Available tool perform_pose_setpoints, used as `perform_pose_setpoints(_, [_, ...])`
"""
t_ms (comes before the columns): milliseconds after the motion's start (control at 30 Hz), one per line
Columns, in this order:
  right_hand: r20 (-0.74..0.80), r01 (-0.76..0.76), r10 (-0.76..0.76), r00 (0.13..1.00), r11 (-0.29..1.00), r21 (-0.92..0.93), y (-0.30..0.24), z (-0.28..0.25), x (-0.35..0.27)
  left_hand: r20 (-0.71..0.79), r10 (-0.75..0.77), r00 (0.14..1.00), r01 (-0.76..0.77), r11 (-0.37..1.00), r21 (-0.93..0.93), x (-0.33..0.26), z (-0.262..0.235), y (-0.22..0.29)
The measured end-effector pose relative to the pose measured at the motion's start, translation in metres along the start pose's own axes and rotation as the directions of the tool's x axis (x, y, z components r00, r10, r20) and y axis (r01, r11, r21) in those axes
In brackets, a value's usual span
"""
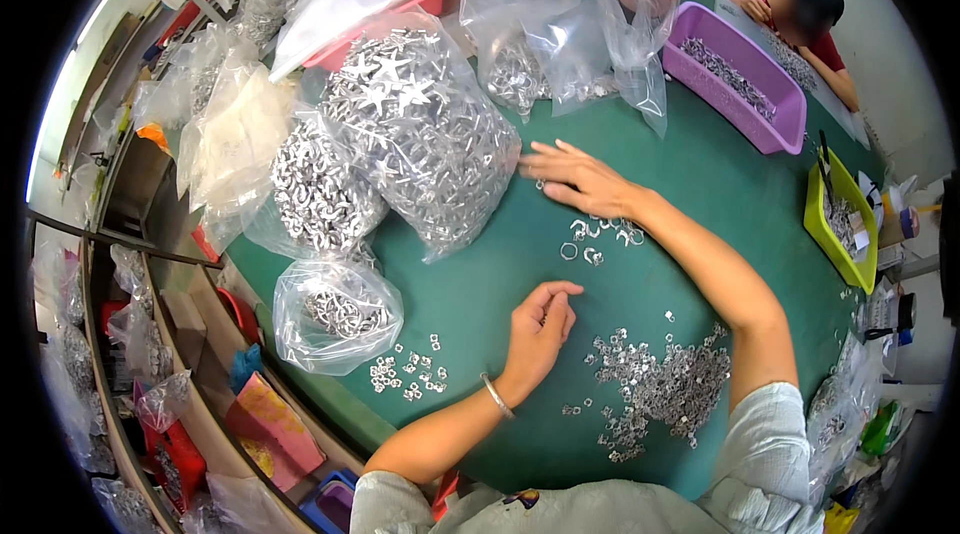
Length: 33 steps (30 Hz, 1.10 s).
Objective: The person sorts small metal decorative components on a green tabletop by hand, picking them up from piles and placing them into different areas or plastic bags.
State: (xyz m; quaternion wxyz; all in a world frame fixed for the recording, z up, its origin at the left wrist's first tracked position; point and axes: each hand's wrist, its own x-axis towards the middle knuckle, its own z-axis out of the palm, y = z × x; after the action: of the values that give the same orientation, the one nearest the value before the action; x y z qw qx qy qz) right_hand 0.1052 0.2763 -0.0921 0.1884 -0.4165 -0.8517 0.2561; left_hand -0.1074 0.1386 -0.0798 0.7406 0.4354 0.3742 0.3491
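My right hand [590, 184] stretches across the green table with its fingers spread, the tips next to a large clear bag [440, 154] of silver metal pieces. A small silver ring [540, 184] shows between its thumb and fingers; whether it is gripped is unclear. Below that hand lie several loose silver rings [600, 234]. My left hand [540, 334], with a bangle on the wrist, is closed over the table, its curled fingers hiding whatever they may hold. A heap of small silver metal parts [670, 384] spreads to its right, and a smaller scatter of similar parts [410, 372] lies to its left.
An opened bag of silver rings [340, 314] and a bag of curved pieces [320, 184] stand at the left. Beyond are more clear bags [520, 64], a purple bin [740, 84] and a lime-green bin [840, 214]. A person in red [820, 24] sits at the far right.
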Motion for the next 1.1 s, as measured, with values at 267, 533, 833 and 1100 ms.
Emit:
perform_pose_setpoints(267, [0.151,-0.064,0.029,0.988,0.97,0.234,-0.096,0.014,-0.135,-0.146,0.065,0.987,-0.081,0.991,-0.103,0.004,-0.002,0.0])
perform_pose_setpoints(533, [-0.362,-0.342,0.347,0.865,0.936,0.079,-0.071,0.004,-0.156,-0.068,0.063,0.996,-0.061,0.998,0.034,0.013,0.005,-0.002])
perform_pose_setpoints(833, [-0.001,-0.297,0.297,0.955,0.953,0.055,-0.166,0.042,-0.204,0.258,0.215,0.942,-0.301,0.198,0.933,-0.014,0.015,0.002])
perform_pose_setpoints(1100, [-0.464,-0.551,0.61,0.642,0.788,0.273,-0.231,0.067,-0.265,0.305,-0.203,0.931,0.19,0.979,0.073,-0.081,-0.002,-0.015])
